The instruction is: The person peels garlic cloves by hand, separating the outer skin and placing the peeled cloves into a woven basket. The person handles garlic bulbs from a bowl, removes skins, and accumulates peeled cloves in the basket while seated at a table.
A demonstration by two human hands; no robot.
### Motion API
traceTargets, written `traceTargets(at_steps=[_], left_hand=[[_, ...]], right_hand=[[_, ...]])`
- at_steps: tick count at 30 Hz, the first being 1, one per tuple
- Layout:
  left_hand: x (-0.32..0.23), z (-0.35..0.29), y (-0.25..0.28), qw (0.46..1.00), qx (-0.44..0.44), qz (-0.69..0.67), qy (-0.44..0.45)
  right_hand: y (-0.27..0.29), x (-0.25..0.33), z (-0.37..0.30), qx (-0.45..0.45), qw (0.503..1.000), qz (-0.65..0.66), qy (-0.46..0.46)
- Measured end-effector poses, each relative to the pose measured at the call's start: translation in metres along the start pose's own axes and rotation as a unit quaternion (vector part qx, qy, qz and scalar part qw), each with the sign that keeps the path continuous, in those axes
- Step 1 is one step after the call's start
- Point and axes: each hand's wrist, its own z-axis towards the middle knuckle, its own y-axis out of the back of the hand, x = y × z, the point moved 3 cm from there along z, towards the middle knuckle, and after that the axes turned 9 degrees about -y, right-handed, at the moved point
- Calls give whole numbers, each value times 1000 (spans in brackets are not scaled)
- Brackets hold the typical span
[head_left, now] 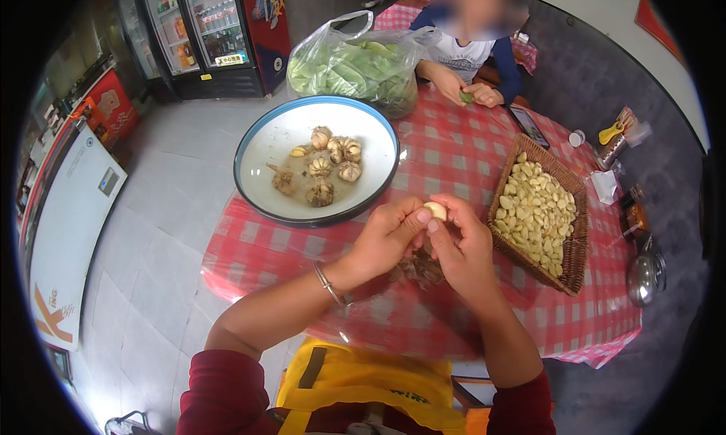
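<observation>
Both hands meet above the table, fingers pinched round one pale garlic clove (435,210). My left hand (393,235) has its thumb and forefinger against the clove's near side, while my right hand (463,242) grips it from the right. Under my hands lies a small heap of papery garlic skins (417,270), partly covered by them. To the left is a white enamel basin (261,151) with a blue rim, with several unpeeled garlic bulbs (321,167) inside. On the right stands a brown wicker basket (578,261) filled with peeled garlic cloves (533,212).
A red checked tablecloth (423,163) under clear plastic covers the table. Behind the basin sits a plastic bag of green pods (352,65). Across the table a person (469,57) holds a green piece. A phone (528,125), a small white jar (576,139) and a metal kettle (646,276) line the right side.
</observation>
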Motion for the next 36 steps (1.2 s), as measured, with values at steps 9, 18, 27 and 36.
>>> traceTargets(at_steps=[9, 18, 27, 36], left_hand=[[-4, 3, -4, 999, -34, 22, -32], [-1, 3, 3, 988, -89, 91, -83], [-4, 4, 4, 980, -101, 151, -81], [-10, 2, 1, 982, -89, 135, -99]], right_hand=[[13, 1, 0, -64, 998, -21, 20], [98, 8, 19, -361, 893, -256, 89], [77, 9, 15, -308, 941, -123, 70], [46, 7, 10, -193, 972, -134, -3]])
